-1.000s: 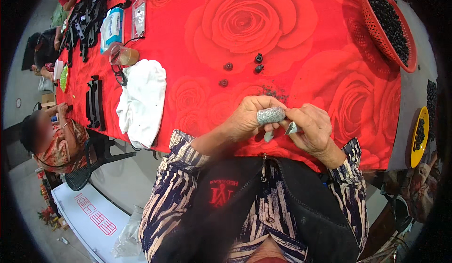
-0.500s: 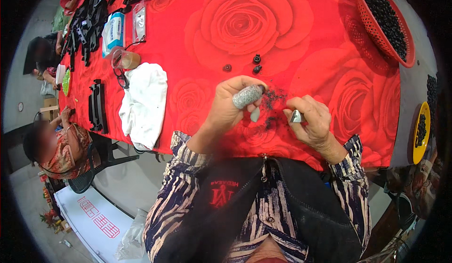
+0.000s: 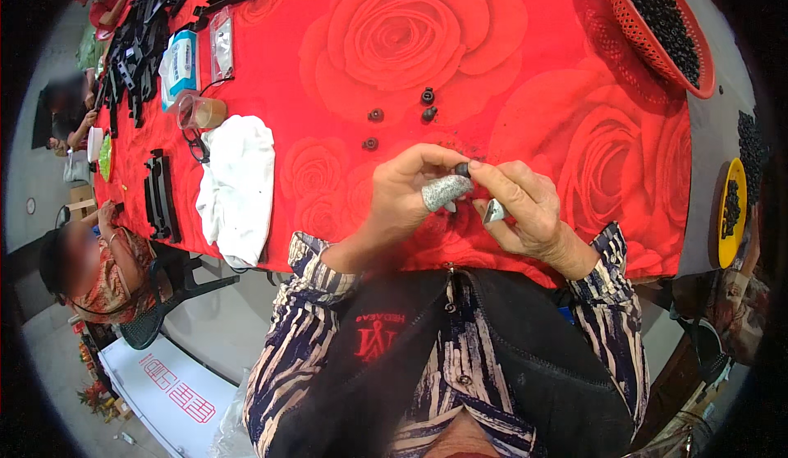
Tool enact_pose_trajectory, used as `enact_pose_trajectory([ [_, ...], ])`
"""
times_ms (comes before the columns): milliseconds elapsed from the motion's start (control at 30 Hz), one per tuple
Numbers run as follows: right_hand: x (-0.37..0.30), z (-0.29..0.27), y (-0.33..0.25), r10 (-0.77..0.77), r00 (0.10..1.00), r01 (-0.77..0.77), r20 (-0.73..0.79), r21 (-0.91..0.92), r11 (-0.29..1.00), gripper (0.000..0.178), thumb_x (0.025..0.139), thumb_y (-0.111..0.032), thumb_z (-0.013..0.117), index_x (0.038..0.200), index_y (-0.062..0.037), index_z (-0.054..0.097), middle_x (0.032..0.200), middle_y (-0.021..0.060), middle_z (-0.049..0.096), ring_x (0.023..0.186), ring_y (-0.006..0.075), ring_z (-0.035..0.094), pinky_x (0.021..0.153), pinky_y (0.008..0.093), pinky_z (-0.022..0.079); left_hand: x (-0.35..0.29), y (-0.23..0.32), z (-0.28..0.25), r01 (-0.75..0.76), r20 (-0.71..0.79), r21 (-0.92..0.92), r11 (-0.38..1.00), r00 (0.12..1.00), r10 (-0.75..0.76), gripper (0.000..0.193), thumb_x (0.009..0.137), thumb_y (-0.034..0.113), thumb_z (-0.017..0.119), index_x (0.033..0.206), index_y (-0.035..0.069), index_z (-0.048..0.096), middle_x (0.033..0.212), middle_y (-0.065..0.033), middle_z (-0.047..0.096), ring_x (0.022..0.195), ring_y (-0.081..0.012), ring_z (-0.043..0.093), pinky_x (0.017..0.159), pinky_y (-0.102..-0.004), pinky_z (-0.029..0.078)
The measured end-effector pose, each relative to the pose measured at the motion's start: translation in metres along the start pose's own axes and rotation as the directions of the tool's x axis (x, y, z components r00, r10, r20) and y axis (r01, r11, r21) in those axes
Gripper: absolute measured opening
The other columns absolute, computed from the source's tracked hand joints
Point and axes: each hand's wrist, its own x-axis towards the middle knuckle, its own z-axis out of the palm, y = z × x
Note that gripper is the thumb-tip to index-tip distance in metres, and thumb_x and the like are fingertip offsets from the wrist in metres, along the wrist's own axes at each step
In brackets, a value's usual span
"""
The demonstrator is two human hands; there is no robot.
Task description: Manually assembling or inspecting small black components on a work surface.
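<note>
Above the red rose-patterned cloth, my left hand (image 3: 402, 194) pinches a small black round part (image 3: 463, 169). A grey speckled cover (image 3: 446, 192) is wrapped on one of its digits. My right hand (image 3: 525, 210) is closed on a small shiny metal blade (image 3: 494, 211), much of it hidden in the fingers. My right fingertip meets the black part from the right, so both hands come together there. Beyond my hands, several similar black parts lie on the cloth, among them one standing part (image 3: 428, 95) and one nearer my left hand (image 3: 370, 143).
A red basket (image 3: 624, 27) heaped with black parts stands far right, a yellow plate (image 3: 726, 245) right. Left lie a white cloth (image 3: 238, 187), a cup (image 3: 201, 112), glasses (image 3: 195, 144), a tissue pack (image 3: 180, 62) and black strips (image 3: 162, 195). People sit along the left side.
My hands have come together; my right fingertip now touches the black part. Another loose part shows left of my left hand. The whole view has shifted slightly.
</note>
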Motion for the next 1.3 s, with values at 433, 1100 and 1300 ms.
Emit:
enact_pose_trajectory([
  [433,0.002,0.002,-0.003,-0.12,0.991,0.129,0.064,-0.154,0.98,0.057,0.06,-0.006,0.068,0.113,0.0061,0.053,0.075,0.0079,0.053,0.057,0.0196,0.052,0.048,0.0313,0.042,0.006,-0.003,0.0,-0.433,0.167,0.69,0.58,0.875,0.454,0.024,0.072,-0.001,0.068,0.095,0.001,0.061,0.083,-0.0106,0.062,0.073,-0.0191,0.063,0.061,-0.0266,0.05],
  [1100,0.0,-0.006,0.01,0.279,0.959,-0.264,0.053,-0.199,0.944,0.05,0.067,-0.005,0.065,0.115,0.0023,0.051,0.075,0.0107,0.051,0.059,0.0244,0.055,0.051,0.034,0.045,0.023,0.009,-0.026,-0.309,0.171,0.948,0.079,0.701,0.692,0.022,0.064,0.009,0.072,0.084,0.008,0.061,0.082,-0.0053,0.06,0.079,-0.0236,0.054,0.067,-0.0343,0.041],
  [1300,0.006,-0.007,0.017,0.272,0.962,-0.27,-0.025,-0.247,0.931,0.039,0.069,0.004,0.063,0.107,0.0014,0.054,0.072,0.0133,0.05,0.058,0.0265,0.054,0.05,0.0339,0.043,0.023,0.011,-0.031,-0.019,0.038,0.999,-0.038,0.796,0.603,0.023,0.061,0.013,0.069,0.083,0.013,0.062,0.092,0.0001,0.056,0.093,-0.0221,0.049,0.078,-0.0373,0.034],
])
